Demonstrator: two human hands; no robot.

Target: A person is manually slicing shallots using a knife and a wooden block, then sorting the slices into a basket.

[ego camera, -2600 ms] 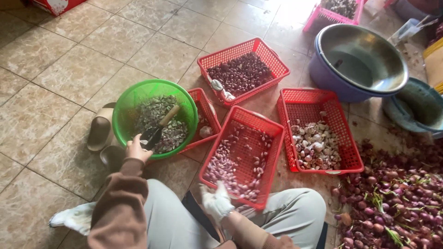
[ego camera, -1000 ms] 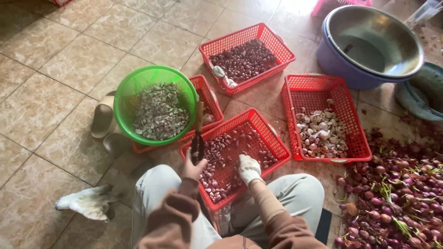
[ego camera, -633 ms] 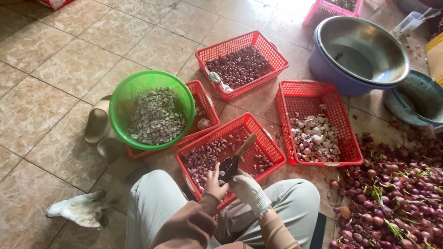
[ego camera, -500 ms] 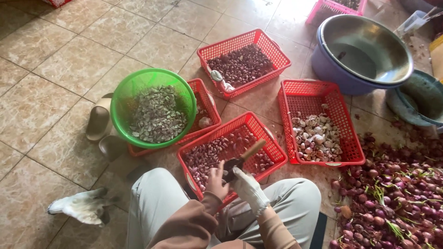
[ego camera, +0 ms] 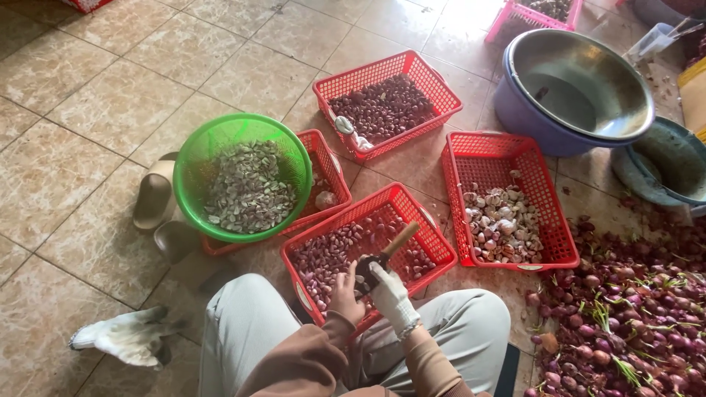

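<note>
- Right hand (ego camera: 391,295), in a white glove, fingers closed around a knife (ego camera: 382,256); its wooden handle points up and away from the person.
- Left hand (ego camera: 346,292), bare, just beside the right, fingers curled at the knife's blade end; whether they pinch a bulb cannot be told.
- Both hands hover over the near edge of a red basket (ego camera: 412,209) of peeled shallots.
- Beyond the fingers to the left: a green bowl (ego camera: 198,158) of peelings, resting on another red basket.
- To the right: a basket of pale bulbs (ego camera: 500,224), then a heap of unpeeled shallots (ego camera: 632,316) on the floor.
</note>
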